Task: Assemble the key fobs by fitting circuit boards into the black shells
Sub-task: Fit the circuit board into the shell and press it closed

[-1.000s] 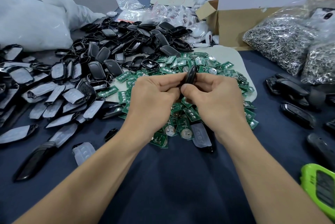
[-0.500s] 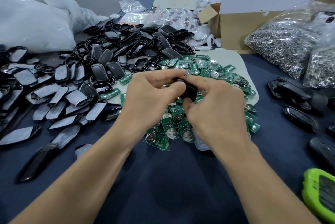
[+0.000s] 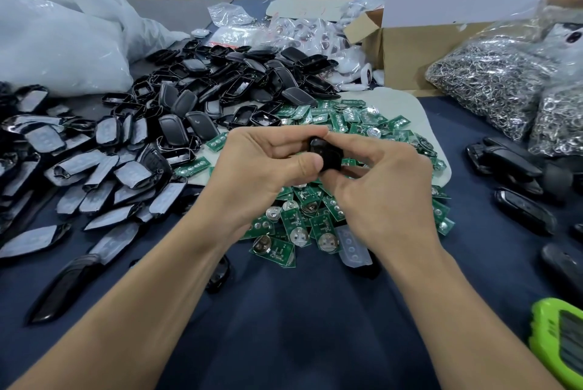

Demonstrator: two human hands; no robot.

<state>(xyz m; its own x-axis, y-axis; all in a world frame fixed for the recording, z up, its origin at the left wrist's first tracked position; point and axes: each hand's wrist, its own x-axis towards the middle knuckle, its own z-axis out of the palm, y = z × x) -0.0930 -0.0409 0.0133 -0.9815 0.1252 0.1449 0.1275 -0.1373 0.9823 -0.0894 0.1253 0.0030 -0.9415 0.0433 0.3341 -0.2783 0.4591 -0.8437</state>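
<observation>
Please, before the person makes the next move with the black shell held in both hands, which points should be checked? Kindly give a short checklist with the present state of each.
1. Left hand and right hand both pinch the black shell: ok.
2. Board seated inside that shell: cannot tell, the fingers cover it.
3. Shell closed flush all round: cannot tell.
4. Green circuit boards heaped just under the hands for the next fob: ok.
5. Empty shells piled beyond the hands, to the left: ok.
6. Bare table near the person for setting the shell down: ok.

The left hand (image 3: 262, 172) and right hand (image 3: 378, 190) hide most of the black shell (image 3: 325, 153).
</observation>
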